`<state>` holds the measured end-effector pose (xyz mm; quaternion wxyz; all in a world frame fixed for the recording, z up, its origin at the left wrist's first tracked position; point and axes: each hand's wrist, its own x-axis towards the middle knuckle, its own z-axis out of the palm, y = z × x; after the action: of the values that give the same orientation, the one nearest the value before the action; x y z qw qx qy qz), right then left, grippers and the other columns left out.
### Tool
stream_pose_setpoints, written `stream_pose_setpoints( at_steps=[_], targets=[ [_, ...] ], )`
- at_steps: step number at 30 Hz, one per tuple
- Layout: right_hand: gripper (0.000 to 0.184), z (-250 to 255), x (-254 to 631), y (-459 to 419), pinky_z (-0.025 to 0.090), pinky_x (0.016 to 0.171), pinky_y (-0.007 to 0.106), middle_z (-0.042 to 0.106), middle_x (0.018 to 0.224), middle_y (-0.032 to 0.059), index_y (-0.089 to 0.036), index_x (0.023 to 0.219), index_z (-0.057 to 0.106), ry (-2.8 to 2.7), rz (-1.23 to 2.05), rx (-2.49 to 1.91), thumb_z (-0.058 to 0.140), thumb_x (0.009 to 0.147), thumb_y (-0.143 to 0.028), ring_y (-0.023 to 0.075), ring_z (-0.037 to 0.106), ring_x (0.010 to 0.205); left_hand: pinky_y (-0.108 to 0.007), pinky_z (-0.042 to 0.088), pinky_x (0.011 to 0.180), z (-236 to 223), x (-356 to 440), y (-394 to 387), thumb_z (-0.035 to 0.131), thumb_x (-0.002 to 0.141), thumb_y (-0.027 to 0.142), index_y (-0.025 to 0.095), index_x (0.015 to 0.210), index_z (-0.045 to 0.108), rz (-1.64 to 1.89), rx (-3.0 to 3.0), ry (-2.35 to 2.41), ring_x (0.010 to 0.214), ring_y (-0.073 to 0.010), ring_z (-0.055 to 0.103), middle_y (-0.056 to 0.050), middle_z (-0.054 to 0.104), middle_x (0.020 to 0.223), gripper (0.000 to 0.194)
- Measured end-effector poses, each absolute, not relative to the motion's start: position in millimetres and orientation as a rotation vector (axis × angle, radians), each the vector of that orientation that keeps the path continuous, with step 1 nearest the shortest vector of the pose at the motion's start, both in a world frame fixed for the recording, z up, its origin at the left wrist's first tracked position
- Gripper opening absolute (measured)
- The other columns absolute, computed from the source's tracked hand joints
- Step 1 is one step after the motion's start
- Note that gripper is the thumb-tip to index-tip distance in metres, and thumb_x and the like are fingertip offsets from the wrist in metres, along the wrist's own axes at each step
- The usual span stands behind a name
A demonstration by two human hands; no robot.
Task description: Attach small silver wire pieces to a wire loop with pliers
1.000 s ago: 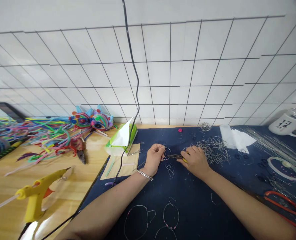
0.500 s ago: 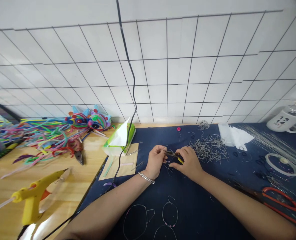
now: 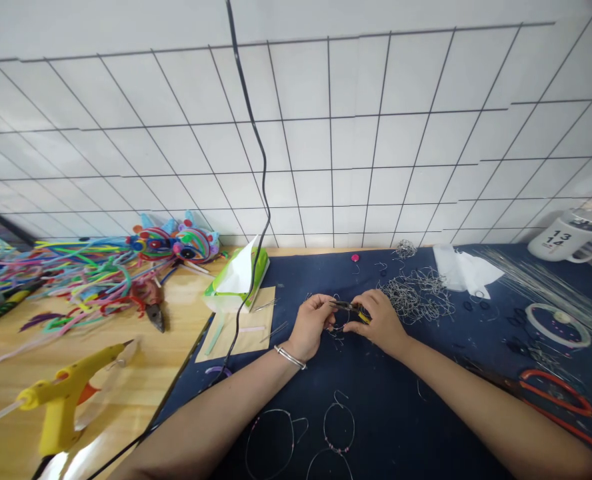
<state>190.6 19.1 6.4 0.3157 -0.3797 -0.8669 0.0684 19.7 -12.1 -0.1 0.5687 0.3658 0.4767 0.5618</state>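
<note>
My left hand (image 3: 312, 322) is closed in a pinch on a thin wire piece (image 3: 337, 331) over the dark blue cloth (image 3: 386, 407). A silver bracelet sits on that wrist. My right hand (image 3: 380, 321) grips small pliers (image 3: 350, 308) with yellow handles, their jaws pointing left at the wire between my hands. A heap of bent wire bits (image 3: 416, 297) lies just right of my right hand. Beaded wire loops (image 3: 340, 430) lie on the cloth near my forearms.
A yellow glue gun (image 3: 59, 400) lies on the wooden table at left, near coloured pipe cleaners (image 3: 76, 273) and dark pliers (image 3: 155, 313). A green tissue pack (image 3: 236, 277), black cable (image 3: 256, 173), white mug (image 3: 566, 240), tape ring (image 3: 556, 325) and red-handled scissors (image 3: 556, 393) stand around.
Both hands have drawn slightly closer together, with the pliers' jaws now nearer my left fingers. The view has shifted a little to the right.
</note>
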Motion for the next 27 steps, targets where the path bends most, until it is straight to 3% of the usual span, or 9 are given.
stream_pose_setpoints(
  at_steps=[10, 19, 27],
  targets=[
    [0.052, 8.0, 197.0, 24.7, 0.038, 0.078, 0.033, 0.053, 0.086, 0.0052, -0.02, 0.091, 0.055, -2.277, 0.349, -0.93, 0.058, 0.061, -0.062, 0.019, 0.046, 0.083, -0.017, 0.035, 0.04, 2.1, 21.2, -14.1, 0.06, 0.071, 0.03, 0.014, 0.076, 0.054, 1.28, 0.861, 1.049, 0.042, -0.0049, 0.044, 0.003, 0.052, 0.056, 0.018],
    [0.043, 9.0, 200.2, 28.4, 0.04, 0.076, 0.031, 0.053, 0.084, 0.004, -0.02, 0.092, 0.053, -2.169, 0.513, -0.963, 0.06, 0.066, -0.054, 0.0178, 0.048, 0.081, -0.018, 0.035, 0.041, 6.5, 22.2, -16.2, 0.061, 0.07, 0.035, 0.014, 0.072, 0.055, 1.241, 0.941, 1.086, 0.042, -0.005, 0.044, 0.001, 0.055, 0.06, 0.022],
    [0.03, 0.1, 200.2, 34.8, 0.041, 0.07, 0.029, 0.053, 0.08, 0.0022, -0.021, 0.093, 0.055, -2.13, 0.484, -1.1, 0.059, 0.072, -0.043, 0.0161, 0.05, 0.076, -0.018, 0.036, 0.044, 8.1, 23.8, -20.3, 0.06, 0.07, 0.033, 0.013, 0.071, 0.058, 1.209, 1.043, 1.107, 0.043, -0.0065, 0.046, 0.001, 0.053, 0.05, 0.02]
  ],
)
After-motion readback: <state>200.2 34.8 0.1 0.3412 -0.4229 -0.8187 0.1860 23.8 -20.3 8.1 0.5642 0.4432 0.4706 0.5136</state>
